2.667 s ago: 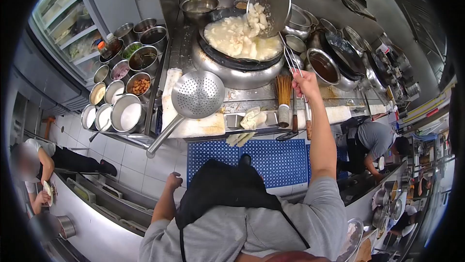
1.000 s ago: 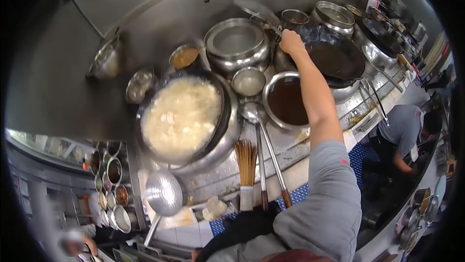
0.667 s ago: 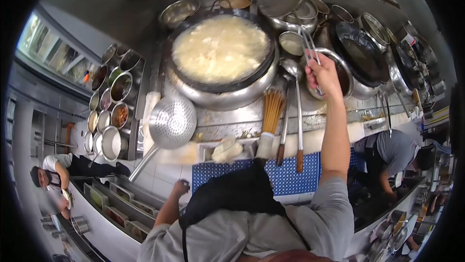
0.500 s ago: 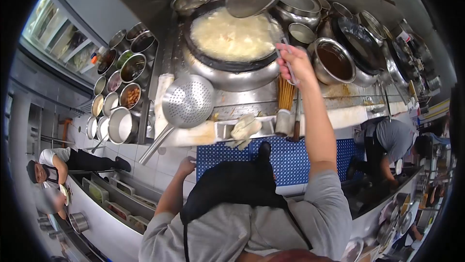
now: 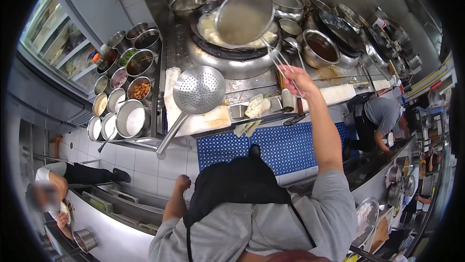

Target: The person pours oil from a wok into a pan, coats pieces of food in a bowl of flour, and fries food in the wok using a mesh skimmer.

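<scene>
My right hand [image 5: 296, 81] is closed on the wire handle of a round fine-mesh strainer [image 5: 245, 17]. The strainer is held tilted over a black wok [image 5: 213, 48] on the steel range, hiding much of the pale, foamy liquid [image 5: 207, 25] inside. My left hand [image 5: 183, 183] hangs low at my side, fingers curled in, away from the range. Near the range's front edge, a perforated skimmer [image 5: 199, 90] rests on a white cloth [image 5: 208, 120], its handle jutting out over the floor.
At the left stand several metal pots of ingredients [image 5: 131, 119]. A pot of brown sauce [image 5: 321, 49] and a dark wok [image 5: 341, 37] sit to the right. A crumpled cloth [image 5: 256, 106] lies at the front edge. Co-workers [image 5: 380, 116] stand on both sides behind me.
The strainer has come lower and nearer, now overlapping the wok's liquid. My right hand has moved slightly down with its handle. The view has shifted; my left hand still hangs low.
</scene>
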Demonstrator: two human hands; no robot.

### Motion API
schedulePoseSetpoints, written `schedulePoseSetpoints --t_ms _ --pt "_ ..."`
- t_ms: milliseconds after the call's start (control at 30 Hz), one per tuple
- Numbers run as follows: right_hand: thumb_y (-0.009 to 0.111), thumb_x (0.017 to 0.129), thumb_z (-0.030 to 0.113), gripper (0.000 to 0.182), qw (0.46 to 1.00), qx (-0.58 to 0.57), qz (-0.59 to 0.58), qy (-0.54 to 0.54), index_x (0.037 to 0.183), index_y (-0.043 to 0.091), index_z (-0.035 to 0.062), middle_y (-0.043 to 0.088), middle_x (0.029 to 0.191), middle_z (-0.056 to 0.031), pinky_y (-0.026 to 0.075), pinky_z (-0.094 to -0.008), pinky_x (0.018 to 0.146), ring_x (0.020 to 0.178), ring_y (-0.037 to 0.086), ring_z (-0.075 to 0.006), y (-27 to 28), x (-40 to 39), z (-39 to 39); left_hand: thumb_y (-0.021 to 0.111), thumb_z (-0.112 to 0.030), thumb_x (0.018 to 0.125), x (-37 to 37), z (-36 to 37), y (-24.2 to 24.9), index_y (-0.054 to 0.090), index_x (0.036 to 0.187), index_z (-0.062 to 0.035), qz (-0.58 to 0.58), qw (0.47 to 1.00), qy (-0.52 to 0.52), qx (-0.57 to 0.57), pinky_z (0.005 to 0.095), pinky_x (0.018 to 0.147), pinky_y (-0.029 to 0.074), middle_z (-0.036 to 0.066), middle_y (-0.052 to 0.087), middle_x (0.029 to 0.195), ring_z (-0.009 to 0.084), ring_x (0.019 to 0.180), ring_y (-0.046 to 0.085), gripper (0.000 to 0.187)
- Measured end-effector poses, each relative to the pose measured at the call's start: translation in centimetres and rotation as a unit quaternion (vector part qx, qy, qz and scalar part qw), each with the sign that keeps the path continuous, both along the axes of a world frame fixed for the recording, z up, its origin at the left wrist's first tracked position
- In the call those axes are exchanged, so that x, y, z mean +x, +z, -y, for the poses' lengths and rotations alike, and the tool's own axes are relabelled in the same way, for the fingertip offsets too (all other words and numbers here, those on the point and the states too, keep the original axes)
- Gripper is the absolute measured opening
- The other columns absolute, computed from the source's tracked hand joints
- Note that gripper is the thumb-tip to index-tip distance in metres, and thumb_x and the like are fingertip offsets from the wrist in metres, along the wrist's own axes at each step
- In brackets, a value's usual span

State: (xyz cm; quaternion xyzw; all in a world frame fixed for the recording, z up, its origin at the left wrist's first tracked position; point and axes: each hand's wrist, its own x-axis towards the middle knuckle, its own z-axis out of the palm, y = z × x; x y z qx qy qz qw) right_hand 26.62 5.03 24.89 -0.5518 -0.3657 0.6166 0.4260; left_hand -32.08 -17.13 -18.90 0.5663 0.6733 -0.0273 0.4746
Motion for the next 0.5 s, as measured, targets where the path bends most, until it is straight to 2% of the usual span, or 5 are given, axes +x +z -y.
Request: schedulePoseSetpoints --t_ms 100,167,333,433,500 --pt "0.050 0.096 0.012 0.032 0.999 0.005 0.012 -0.029 0.128 0.055 0.0079 0.052 0.063 -0.0004 0.029 -0.0237 0.034 0.040 0.040 -0.0076 0.5 2.3 1.7 0.063 -0.007 0.067 1.1 1.3 4.3 0.067 0.069 -0.0050 -0.040 0.994 0.053 -0.089 0.0374 0.047 0.051 0.014 0.068 0.075 0.0237 0.050 0.062 0.005" --pt "0.050 0.097 0.013 0.032 0.998 0.029 0.031 -0.045 0.127 0.056 0.0071 0.052 0.062 -0.0003 0.029 -0.0235 0.034 0.040 0.041 -0.0074 1.2 2.4 2.1 0.061 -0.004 0.070 1.0 1.9 4.8 0.069 0.085 -0.0027 -0.010 0.999 0.051 -0.011 0.0348 0.044 0.048 0.013 0.067 0.068 0.0204 0.049 0.060 0.017" --pt "0.051 0.096 0.013 0.026 0.966 0.131 0.186 -0.125 0.119 0.060 0.0048 0.054 0.061 -0.0018 0.031 -0.0239 0.034 0.039 0.042 -0.0079 3.5 0.1 4.4 0.059 -0.005 0.075 1.5 1.2 6.0 0.063 0.109 0.0015 0.059 0.975 0.211 -0.035 0.0307 0.044 0.047 0.013 0.065 0.067 0.0191 0.050 0.060 0.035" --pt "0.051 0.096 0.014 0.023 0.939 0.143 0.277 -0.146 0.114 0.060 0.0032 0.054 0.059 -0.0027 0.031 -0.0248 0.034 0.039 0.044 -0.0088 1.2 -1.3 4.9 0.061 -0.007 0.074 1.8 -0.3 6.5 0.062 0.111 0.0016 0.068 0.981 0.180 -0.009 0.0310 0.046 0.048 0.014 0.066 0.068 0.0191 0.051 0.061 0.038" --pt "0.051 0.096 0.015 0.021 0.943 0.115 0.272 -0.150 0.110 0.060 0.0027 0.054 0.057 -0.0040 0.033 -0.0273 0.033 0.038 0.046 -0.0106 0.3 -3.8 4.5 0.060 -0.006 0.074 2.0 -1.0 6.4 0.061 0.112 0.0020 0.052 0.986 0.157 0.009 0.0317 0.047 0.049 0.015 0.066 0.069 0.0197 0.053 0.063 0.039"
